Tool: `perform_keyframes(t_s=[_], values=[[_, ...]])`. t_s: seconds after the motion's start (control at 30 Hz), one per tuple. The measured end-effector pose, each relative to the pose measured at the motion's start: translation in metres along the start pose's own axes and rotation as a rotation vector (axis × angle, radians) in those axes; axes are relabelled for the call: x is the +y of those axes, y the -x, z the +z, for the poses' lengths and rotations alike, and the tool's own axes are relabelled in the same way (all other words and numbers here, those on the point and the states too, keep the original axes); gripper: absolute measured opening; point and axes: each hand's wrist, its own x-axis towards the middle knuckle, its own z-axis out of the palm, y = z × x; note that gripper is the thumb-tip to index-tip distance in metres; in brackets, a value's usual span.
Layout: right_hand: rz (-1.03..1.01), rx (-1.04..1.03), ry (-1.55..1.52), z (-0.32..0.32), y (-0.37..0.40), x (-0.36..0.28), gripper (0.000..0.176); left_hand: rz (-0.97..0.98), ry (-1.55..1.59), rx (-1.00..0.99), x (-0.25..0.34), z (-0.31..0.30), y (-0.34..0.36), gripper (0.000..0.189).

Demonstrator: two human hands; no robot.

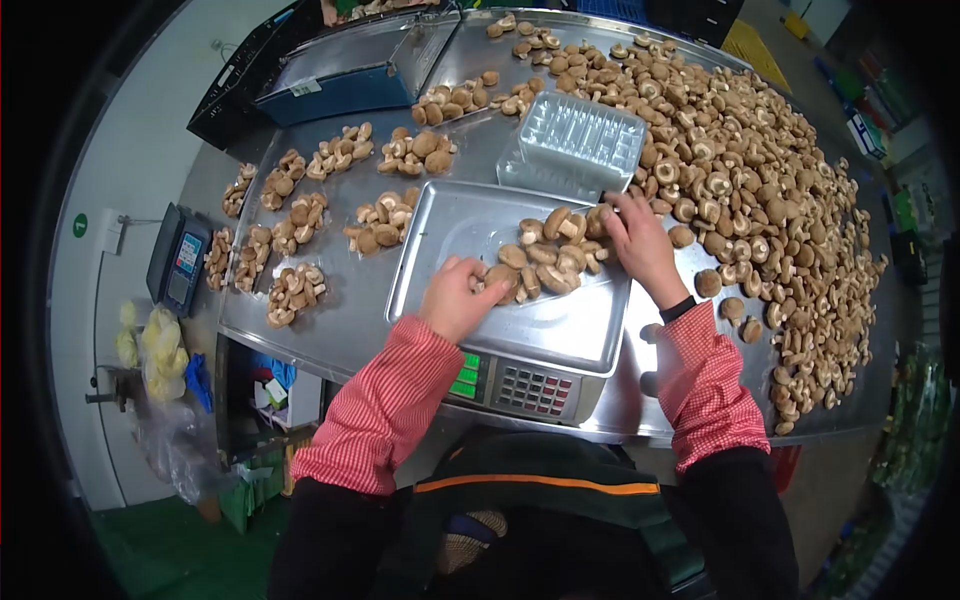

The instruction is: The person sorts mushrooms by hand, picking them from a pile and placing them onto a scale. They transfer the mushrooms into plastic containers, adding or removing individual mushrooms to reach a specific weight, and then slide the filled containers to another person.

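Note:
Several brown shiitake mushrooms (552, 262) lie in a clear plastic tray (535, 312) on the steel pan (430, 225) of a weighing scale (520, 385). At the left end of this tray is my left hand (458, 298), its thumb and fingers closed at the rim beside a mushroom; the exact contact is partly hidden. My right hand (642, 245) reaches in from the right end. Its thumb and fingertips close around a mushroom (597, 222) at the edge of the heap.
A stack of clear trays (580, 140) stands behind the pan. Loose mushrooms (740, 180) cover the table's right side, while small mushroom portions (300, 220) sit on the left. A blue bin (340, 85) is at the back, and another scale (182, 262) stands far left.

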Motion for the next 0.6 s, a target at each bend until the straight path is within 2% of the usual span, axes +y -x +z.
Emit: perform_keyframes(t_s=[0.07,0.17,0.27,0.5,0.6], values=[[0.007,0.009,-0.031,0.002,0.002,0.001,0.036,-0.011,0.19,0.02,-0.004,-0.006,0.01,0.032],[0.022,-0.005,-0.036,0.003,0.003,0.002,0.035,0.059,0.593,0.072,-0.015,0.002,0.015,0.032],[0.039,-0.018,-0.039,0.002,0.002,0.0,0.036,0.142,0.684,0.071,-0.014,0.029,0.014,0.038],[0.044,-0.041,-0.096,-0.002,0.006,-0.001,0.037,0.302,0.253,0.3,-0.001,0.041,0.029,0.057],[0.03,-0.006,-0.108,0.001,0.011,0.0,0.037,0.155,0.191,0.283,0.007,0.05,0.019,0.061]])
